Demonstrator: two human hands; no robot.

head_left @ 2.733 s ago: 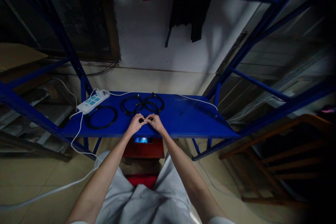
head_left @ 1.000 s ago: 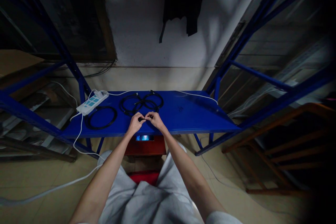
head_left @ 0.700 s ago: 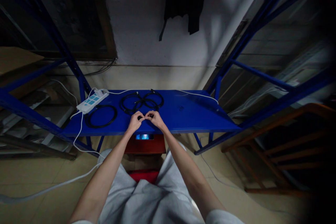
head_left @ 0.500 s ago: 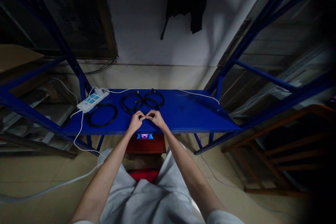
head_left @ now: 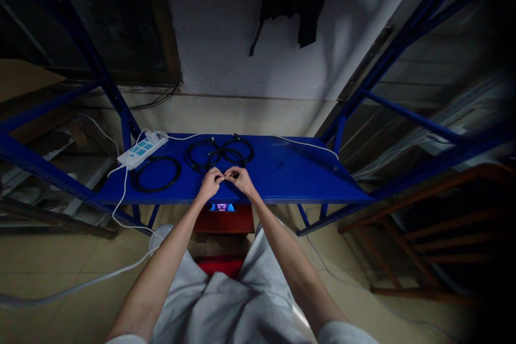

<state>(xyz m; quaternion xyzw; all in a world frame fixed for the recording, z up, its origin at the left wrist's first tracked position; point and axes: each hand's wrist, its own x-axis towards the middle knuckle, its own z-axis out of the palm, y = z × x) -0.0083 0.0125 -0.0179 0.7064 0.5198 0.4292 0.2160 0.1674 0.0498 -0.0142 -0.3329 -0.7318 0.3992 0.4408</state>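
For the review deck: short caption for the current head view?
Left hand and right hand close together over a blue shelf with looped black cables and a white power strip.

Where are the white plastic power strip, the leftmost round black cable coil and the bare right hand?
White plastic power strip [head_left: 141,150]: head view, on its light-blue socket face.
Leftmost round black cable coil [head_left: 153,190]: head view, on its near edge.
Bare right hand [head_left: 241,179]: head view, on the back of it.
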